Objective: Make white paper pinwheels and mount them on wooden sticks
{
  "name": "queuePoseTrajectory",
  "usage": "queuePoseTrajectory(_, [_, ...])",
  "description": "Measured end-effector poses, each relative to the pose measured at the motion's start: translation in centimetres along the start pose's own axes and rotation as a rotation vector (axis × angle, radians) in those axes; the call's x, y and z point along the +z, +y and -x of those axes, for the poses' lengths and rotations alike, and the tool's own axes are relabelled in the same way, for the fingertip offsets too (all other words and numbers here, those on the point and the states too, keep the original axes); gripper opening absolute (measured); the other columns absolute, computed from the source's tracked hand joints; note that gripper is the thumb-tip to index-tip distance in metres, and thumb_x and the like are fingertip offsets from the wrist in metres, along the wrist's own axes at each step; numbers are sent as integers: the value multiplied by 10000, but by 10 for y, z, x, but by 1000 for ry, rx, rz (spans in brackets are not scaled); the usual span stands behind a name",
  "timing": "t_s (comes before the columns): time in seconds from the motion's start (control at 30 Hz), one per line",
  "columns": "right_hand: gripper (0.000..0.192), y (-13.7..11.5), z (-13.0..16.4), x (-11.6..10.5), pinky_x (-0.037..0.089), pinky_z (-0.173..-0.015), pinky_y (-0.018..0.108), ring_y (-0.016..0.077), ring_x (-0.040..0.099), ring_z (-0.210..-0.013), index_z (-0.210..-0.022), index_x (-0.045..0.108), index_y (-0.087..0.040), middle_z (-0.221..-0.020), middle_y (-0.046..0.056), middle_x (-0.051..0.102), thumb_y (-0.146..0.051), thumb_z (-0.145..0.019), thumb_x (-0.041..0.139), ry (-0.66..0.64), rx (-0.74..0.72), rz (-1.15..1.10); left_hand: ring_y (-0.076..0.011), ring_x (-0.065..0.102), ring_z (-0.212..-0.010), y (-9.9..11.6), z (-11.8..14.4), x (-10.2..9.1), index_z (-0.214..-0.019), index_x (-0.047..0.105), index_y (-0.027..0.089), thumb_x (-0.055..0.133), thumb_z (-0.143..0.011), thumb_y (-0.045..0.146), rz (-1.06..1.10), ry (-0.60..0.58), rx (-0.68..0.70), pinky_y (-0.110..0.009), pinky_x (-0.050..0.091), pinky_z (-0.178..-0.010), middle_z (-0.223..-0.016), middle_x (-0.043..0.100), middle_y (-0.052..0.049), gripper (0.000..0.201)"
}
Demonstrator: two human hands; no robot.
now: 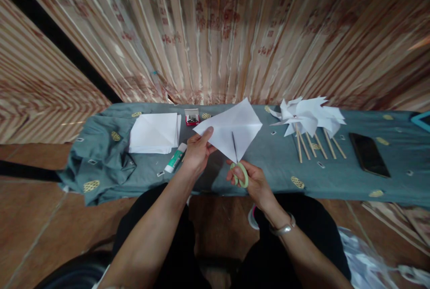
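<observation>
My left hand [198, 149] pinches the left side of a white sheet of paper [223, 121], thumb on top, and holds it above the cloth. The paper shows a crease across it. My right hand [250, 178] is closed round the light-green handles of a pair of scissors [241, 175]. Their blade lies over the paper's near corner, pointing away from me into the sheet. The other blade is hidden, apparently beneath the paper. Just left of my left hand lies a green and white glue stick [176, 158].
A grey-green patterned cloth [211, 181] covers the bench. On it are a stack of white paper [154, 132], a small red box of metal pins [192, 118], several white paper pinwheels [309, 116] on wooden sticks and a black phone [369, 154]. A pleated curtain [215, 33] hangs behind.
</observation>
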State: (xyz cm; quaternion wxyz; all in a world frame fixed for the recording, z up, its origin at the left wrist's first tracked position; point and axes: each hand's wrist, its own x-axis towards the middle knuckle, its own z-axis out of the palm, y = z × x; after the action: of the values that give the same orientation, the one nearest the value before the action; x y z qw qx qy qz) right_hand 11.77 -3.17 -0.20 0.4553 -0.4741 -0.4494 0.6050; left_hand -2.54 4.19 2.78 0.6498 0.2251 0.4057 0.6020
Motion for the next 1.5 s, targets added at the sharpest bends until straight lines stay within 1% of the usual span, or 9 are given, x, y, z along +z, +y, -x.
queuePoseTrajectory(0.17, [505, 0, 0, 0, 379, -472, 229, 99, 496, -502, -870, 698, -163, -599, 16, 635, -637, -696, 691, 4, 3, -7, -222, 724, -809, 0, 0, 1, -792, 676, 115, 807, -666, 285, -2, 0, 4, -376, 580, -855, -743, 742, -70, 249])
queuePoseTrajectory(0.37, [500, -1, 1, 1, 372, -470, 235, 102, 487, -499, -855, 694, -161, -597, 19, 633, -632, -688, 698, 9, 13, -16, -229, 724, -807, 0, 0, 1, -792, 681, 124, 840, -619, 312, -4, -13, 20, -378, 583, -849, -754, 749, -70, 301])
queuePoseTrajectory(0.57, [497, -1, 1, 0, 372, -465, 228, 98, 496, -497, -852, 689, -167, -600, 13, 641, -625, -663, 724, 27, 20, -38, -244, 722, -855, -2, 0, 0, -794, 676, 116, 820, -649, 311, -14, -1, 9, -387, 578, -864, -780, 750, -90, 282])
queuePoseTrajectory(0.77, [497, -2, 0, 1, 376, -458, 220, 91, 496, -485, -811, 683, -169, -579, 5, 632, -636, -647, 729, 35, 8, -49, -235, 722, -832, -1, 0, 1, -807, 673, 127, 851, -594, 316, -14, -6, 0, -396, 577, -863, -768, 751, -62, 336])
queuePoseTrajectory(1.0, [487, 1, 0, 0, 373, -456, 225, 94, 485, -476, -804, 669, -171, -557, -4, 614, -634, -662, 719, 40, 24, -41, -233, 720, -827, -3, -2, -1, -805, 673, 126, 841, -609, 322, -20, -15, -10, -390, 576, -855, -765, 749, -63, 324])
queuePoseTrajectory(1.1, [487, 3, 1, -2, 386, -479, 227, 104, 515, -517, -859, 667, -172, -617, 11, 644, -635, -710, 683, -3, 22, -26, -229, 720, -838, -3, -3, -2, -811, 676, 128, 835, -617, 323, -20, -16, -8, -372, 573, -851, -777, 751, -66, 317])
queuePoseTrajectory(1.2, [502, 6, 3, -5, 414, -521, 230, 113, 551, -577, -946, 662, -169, -710, 32, 680, -634, -758, 642, -88, 34, -9, -229, 717, -878, 0, -5, -5, -817, 674, 130, 828, -621, 320, -30, -6, 9, -353, 564, -855, -798, 752, -69, 313])
queuePoseTrajectory(1.3, [526, 7, 5, -9, 433, -549, 229, 110, 565, -597, -1005, 643, -168, -729, 26, 684, -629, -752, 656, -166, 72, 17, -233, 712, -924, 7, -9, -9, -828, 668, 138, 818, -623, 295, -14, 25, 54, -348, 551, -870, -807, 755, -61, 298])
queuePoseTrajectory(1.5, [499, -3, 11, -29, 432, -535, 222, 95, 561, -574, -949, 648, -167, -709, 14, 675, -590, -698, 729, -287, 196, 119, -252, 700, -972, 21, -16, -22, -824, 672, 124, 813, -590, 250, 52, 40, 150, -350, 536, -881, -831, 757, -79, 301])
